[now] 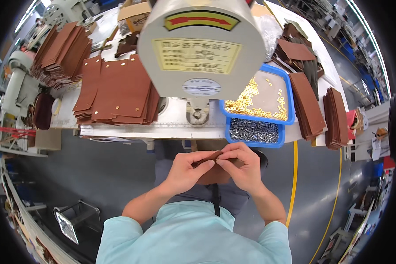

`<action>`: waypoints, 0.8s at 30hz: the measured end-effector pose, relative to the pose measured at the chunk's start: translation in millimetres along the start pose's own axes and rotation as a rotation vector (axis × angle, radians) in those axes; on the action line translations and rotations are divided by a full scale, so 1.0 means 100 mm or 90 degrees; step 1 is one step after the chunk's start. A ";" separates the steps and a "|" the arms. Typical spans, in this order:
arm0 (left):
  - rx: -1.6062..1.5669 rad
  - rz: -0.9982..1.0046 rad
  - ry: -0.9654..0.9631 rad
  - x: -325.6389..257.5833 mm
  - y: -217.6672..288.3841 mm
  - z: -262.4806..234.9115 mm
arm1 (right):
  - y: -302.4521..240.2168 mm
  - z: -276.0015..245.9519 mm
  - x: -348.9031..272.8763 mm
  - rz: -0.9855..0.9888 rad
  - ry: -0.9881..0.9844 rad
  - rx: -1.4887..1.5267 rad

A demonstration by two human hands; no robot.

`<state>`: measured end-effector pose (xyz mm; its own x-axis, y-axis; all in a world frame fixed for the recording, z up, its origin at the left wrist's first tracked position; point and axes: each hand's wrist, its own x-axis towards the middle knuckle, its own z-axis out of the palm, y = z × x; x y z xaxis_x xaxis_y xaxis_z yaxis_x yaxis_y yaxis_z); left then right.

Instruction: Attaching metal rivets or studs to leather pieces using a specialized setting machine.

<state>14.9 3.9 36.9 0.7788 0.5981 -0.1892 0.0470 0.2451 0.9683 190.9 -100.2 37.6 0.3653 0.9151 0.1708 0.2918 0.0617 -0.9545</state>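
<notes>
In front of my lap, both hands hold a brown leather piece (pixel 213 177) that is folded or bent along its upper edge. My left hand (pixel 185 172) pinches that edge between thumb and fingers. Opposite it, my right hand (pixel 243 167) is closed on the same edge, thumb tips close together. A tiny pale spot shows by the right fingertips; whether it is a metal fastener I cannot make out. Above the hands stands a grey press machine (pixel 198 57) with a metal die (pixel 197 114) under its head.
Right of the press, a blue tray (pixel 290 99) holds gold snap parts (pixel 246 100); a lower blue tray (pixel 254 144) holds dark metal ones. Brown leather stacks lie left (pixel 123 90) and right (pixel 306 105). The table's front edge (pixel 119 132) runs beyond my hands.
</notes>
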 end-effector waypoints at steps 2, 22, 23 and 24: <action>0.061 0.031 0.013 -0.03 -0.01 0.00 | 0.00 0.02 -0.02 -0.006 0.000 0.002; 0.207 0.100 -0.045 0.05 0.00 -0.02 | 0.15 -0.50 0.12 -0.010 -0.007 -0.231; 0.279 0.190 -0.057 0.04 0.00 -0.02 | 0.30 -0.57 0.23 -0.042 0.069 -0.324; 0.278 0.190 -0.056 0.06 -0.02 -0.01 | 0.39 -0.64 0.31 -0.013 0.066 -0.393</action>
<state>18.9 8.0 33.6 0.8467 0.5224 0.1011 0.0569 -0.2779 0.9589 270.4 -95.0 21.5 0.4292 0.8707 0.2402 0.7453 -0.1912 -0.6388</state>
